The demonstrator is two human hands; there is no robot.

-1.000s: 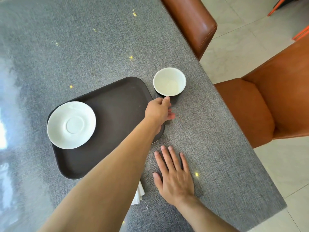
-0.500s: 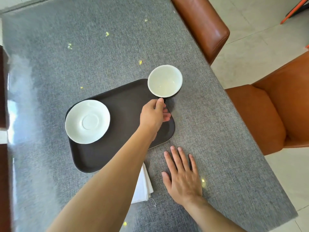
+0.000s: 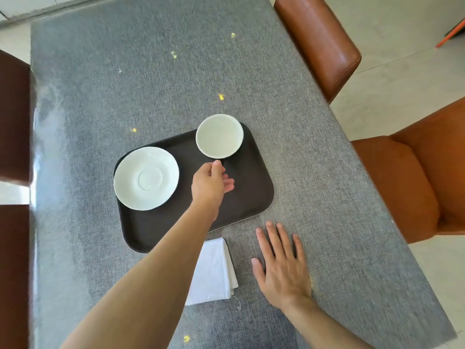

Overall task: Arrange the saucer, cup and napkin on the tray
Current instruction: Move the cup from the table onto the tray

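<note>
A dark brown tray (image 3: 249, 200) lies on the grey table. A white saucer (image 3: 146, 178) rests on its left half. My left hand (image 3: 210, 183) grips the near side of a white cup (image 3: 219, 136), which is over the tray's far right corner; whether the cup touches the tray is unclear. A folded white napkin (image 3: 214, 273) lies on the table just in front of the tray, partly hidden by my left forearm. My right hand (image 3: 281, 263) lies flat on the table to the right of the napkin, fingers spread.
The grey table (image 3: 141, 79) has small yellow specks. Two brown leather chairs (image 3: 319, 44) stand along its right edge, one with its seat (image 3: 402, 182) close to my right hand. A dark chair back (image 3: 13, 117) is at the left edge.
My left hand has carried the cup from the table beside the tray's right edge to over the tray's far right corner. The view shifted, showing more of the napkin. My right hand stayed flat.
</note>
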